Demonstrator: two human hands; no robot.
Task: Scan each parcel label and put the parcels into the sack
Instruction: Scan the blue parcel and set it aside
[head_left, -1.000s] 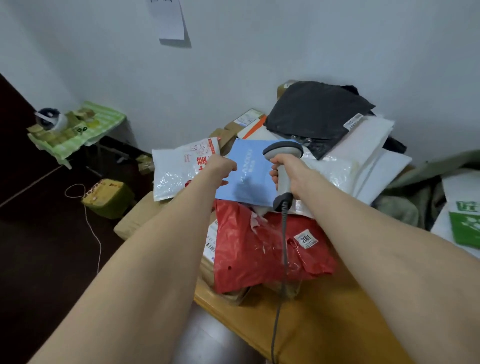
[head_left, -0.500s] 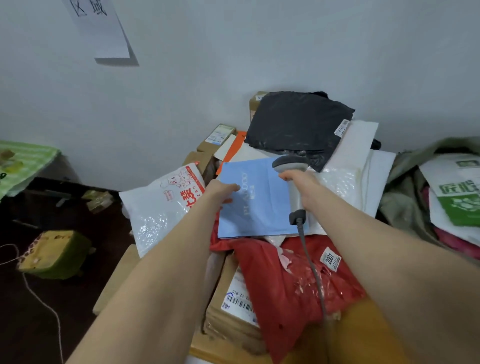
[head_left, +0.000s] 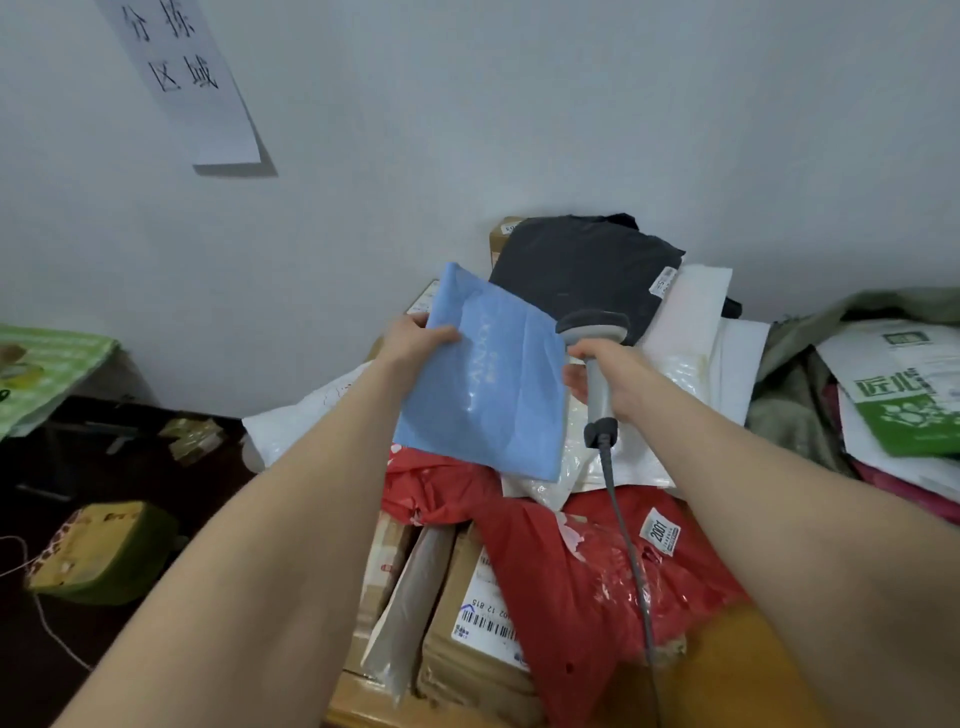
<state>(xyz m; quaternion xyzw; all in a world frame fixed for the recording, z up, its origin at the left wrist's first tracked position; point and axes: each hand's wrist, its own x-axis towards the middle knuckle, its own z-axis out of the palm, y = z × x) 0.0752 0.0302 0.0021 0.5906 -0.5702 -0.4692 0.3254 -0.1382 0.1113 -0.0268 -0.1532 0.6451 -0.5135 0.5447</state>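
My left hand (head_left: 413, 345) grips the left edge of a light blue parcel (head_left: 488, 384) and holds it tilted above the pile. No label shows on its visible face. My right hand (head_left: 613, 376) grips the grey barcode scanner (head_left: 595, 364) by its handle, just right of the blue parcel; its cable (head_left: 631, 561) hangs down over a red parcel (head_left: 587, 571). An olive sack (head_left: 789, 395) at the right holds a white and green parcel (head_left: 904, 395).
Black (head_left: 582, 265), white (head_left: 696, 306) and clear-wrapped parcels (head_left: 675, 379) and cardboard boxes (head_left: 467, 654) are stacked on the wooden table (head_left: 727, 675) against the wall. A white mailer (head_left: 296, 426) lies at the pile's left. A green and yellow bag (head_left: 98, 551) sits on the dark floor.
My left hand has lifted the blue parcel off the pile and tilted it up. The view has shifted right and closer to the stack.
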